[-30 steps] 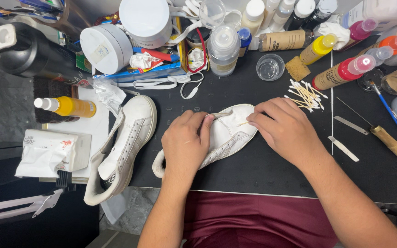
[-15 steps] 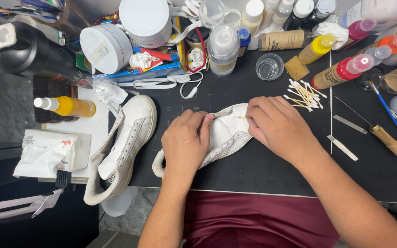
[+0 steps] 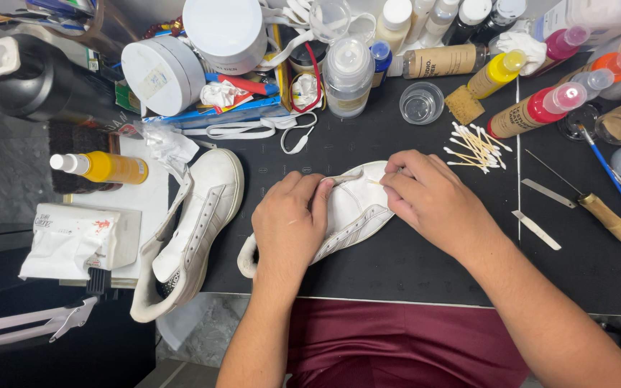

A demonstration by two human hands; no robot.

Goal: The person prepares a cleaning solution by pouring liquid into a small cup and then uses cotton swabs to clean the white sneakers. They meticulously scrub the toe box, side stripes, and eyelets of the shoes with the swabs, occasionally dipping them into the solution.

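Head view: white sneaker (image 3: 350,208) lies on its side mid-desk (image 3: 397,266), toe pointing away. Left hand (image 3: 289,223) clamps heel and collar, fingers curled tight. Right hand (image 3: 429,197) at toe, fingers pinching a cotton swab (image 3: 375,182) against the upper. Second sneaker (image 3: 195,223) just left; swab pile (image 3: 477,147) near right.

A second white sneaker (image 3: 195,230) lies on its side at the left edge of the black work mat (image 3: 397,266), beside a yellow spray bottle (image 3: 102,167) and a torn tissue packet (image 3: 77,241). Behind it sit two round white tubs (image 3: 163,75), loose white laces (image 3: 253,128) and a clear squeeze bottle (image 3: 348,77). Further right are a small clear cup (image 3: 422,104), a heap of cotton swabs (image 3: 477,149), paint bottles capped yellow (image 3: 496,75) and red (image 3: 537,111), a wooden-handled knife (image 3: 598,212) and blue brushes (image 3: 616,179)
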